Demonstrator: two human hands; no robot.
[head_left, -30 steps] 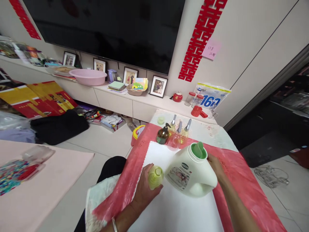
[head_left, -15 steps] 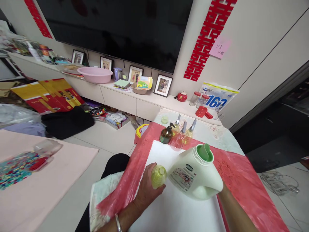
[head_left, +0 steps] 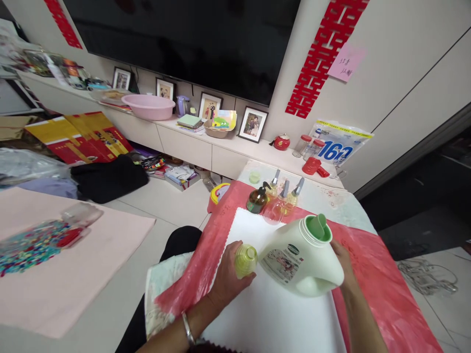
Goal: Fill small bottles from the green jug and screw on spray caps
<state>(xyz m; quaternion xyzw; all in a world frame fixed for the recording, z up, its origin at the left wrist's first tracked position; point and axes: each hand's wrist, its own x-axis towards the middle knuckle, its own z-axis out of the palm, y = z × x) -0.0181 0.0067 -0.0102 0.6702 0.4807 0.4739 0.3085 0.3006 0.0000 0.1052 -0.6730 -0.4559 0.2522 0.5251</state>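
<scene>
Straight to the big pale-green jug (head_left: 298, 260), leaning over the white sheet (head_left: 279, 318), a little right of centre. Carrying a printed label (head_left: 282, 265) on its near side, and showing a threaded, uncapped neck with a green spout (head_left: 318, 227) inside. Cannot tell whether touching the sheet or raised above it. Looks like the heavy one here: broad, bulky, likely top-heavy if well filled, with no reading the level through those opaque walls. Probably firm at the neck and moulded handle, with some give in the flat sides, and slick if wet. Best taken by that handle, with a second palm steadying the base.

Over on the jug's far right side, the right hand (head_left: 342, 257), mostly hidden behind it; no telling whether clamped tight or merely pressed against the plastic. Across to the left hand (head_left: 228, 277) now: fingers and thumb clamped around a small ribbed yellow bottle (head_left: 246, 261), neck upward, just beside the label. Likely light and thin-walled, easy to squeeze out of shape; best gripped around the ribs, clear of the neck.

Further out, near the sheet's far edge: an amber pump bottle (head_left: 256, 200), then a pink-tinted spray bottle (head_left: 274, 211). Beneath and around, a glossy red cloth (head_left: 379, 279), probably slippery as well.
</scene>
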